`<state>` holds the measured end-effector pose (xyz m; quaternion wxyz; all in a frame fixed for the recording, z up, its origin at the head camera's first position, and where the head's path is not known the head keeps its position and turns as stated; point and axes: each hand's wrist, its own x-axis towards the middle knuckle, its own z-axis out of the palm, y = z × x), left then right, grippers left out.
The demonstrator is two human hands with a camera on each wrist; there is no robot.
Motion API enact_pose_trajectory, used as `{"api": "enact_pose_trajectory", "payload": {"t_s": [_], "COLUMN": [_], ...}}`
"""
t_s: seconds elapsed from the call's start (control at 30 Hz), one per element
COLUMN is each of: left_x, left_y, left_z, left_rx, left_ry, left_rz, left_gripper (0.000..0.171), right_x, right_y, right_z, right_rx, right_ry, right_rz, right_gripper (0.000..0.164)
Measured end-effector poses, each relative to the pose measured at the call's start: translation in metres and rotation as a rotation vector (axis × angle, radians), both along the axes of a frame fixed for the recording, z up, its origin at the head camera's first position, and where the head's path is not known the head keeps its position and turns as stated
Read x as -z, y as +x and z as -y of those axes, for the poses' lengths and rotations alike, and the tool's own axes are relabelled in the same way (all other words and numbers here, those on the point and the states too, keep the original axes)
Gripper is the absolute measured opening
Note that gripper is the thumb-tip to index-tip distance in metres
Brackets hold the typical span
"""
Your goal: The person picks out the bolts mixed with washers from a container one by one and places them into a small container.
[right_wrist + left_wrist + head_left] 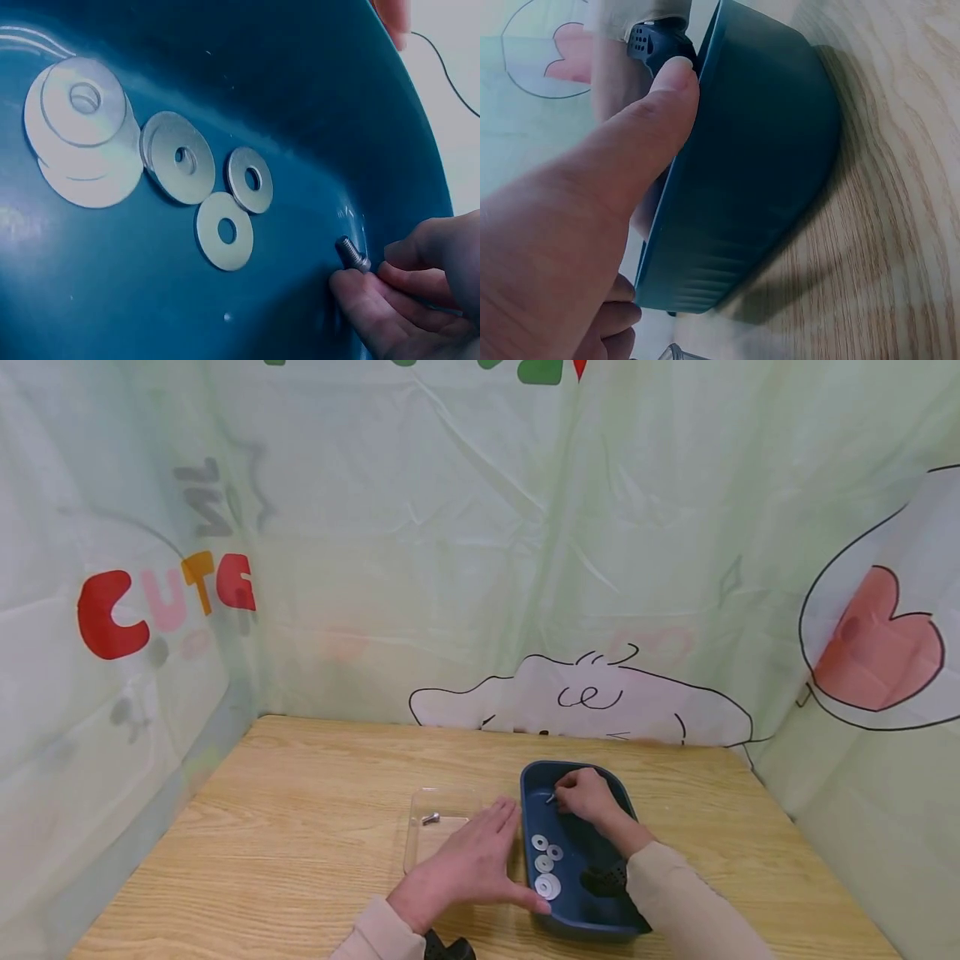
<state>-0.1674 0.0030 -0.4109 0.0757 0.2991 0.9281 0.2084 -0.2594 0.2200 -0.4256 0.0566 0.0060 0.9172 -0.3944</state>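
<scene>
Inside a dark blue bin (pixel 581 842), my right hand (pixel 590 797) has its fingertips at the head of a small bolt (pixel 348 250) and pinches it near the far end wall. The bolt's threaded end sticks out from the fingers. Flat metal washers (pixel 225 231) lie along one side of the bin floor, some stacked. My left hand (pixel 480 860) is spread beside the bin, its thumb (pixel 676 81) touching the rim. Below its fingers stands a clear plastic tray (pixel 409 847), partly hidden by the hand, with a bolt (pixel 431 818) in it.
A wood-grain table (pixel 315 827) bears the bin and the tray. Behind it and at both sides hang pale printed curtains (pixel 450 568). Black wrist devices (pixel 603 878) sit at both wrists, the right one over the bin.
</scene>
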Motion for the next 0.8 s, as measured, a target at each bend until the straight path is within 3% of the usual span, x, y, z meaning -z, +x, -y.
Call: {"api": "enact_pose_trajectory", "payload": {"t_s": [0.8], "left_x": [-0.002], "left_y": [0.002], "left_z": [0.001], "left_rx": [0.054], "left_ry": [-0.003], "left_rz": [-0.010], "left_gripper": [0.113], "right_x": [0.005], "right_y": [0.011], "right_z": [0.017], "right_rx": [-0.042], "right_ry": [-0.043], "right_rz": [0.034], "right_gripper": [0.025]}}
